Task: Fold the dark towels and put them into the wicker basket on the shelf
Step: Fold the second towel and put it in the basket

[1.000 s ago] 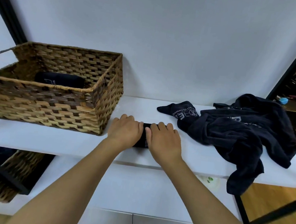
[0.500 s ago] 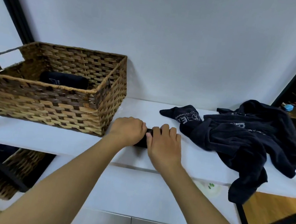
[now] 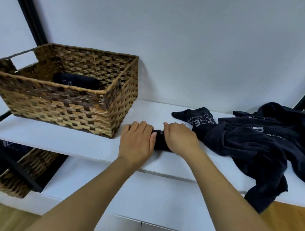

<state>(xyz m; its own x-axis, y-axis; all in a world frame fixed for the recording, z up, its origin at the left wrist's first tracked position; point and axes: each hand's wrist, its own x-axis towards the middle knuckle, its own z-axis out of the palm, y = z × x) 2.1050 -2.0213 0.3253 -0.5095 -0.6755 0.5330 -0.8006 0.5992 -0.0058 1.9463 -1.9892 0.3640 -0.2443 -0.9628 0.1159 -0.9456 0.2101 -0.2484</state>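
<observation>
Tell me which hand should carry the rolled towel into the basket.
Left, probably. The left hand grips the rolled towel on the side nearer the wicker basket; the right hand would cross over.

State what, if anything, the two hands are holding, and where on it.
Both hold one small rolled dark towel on the white shelf: left hand its left end, right hand its right end.

wicker basket (image 3: pixel 62 103) left, towel pile (image 3: pixel 260 141) right
</observation>
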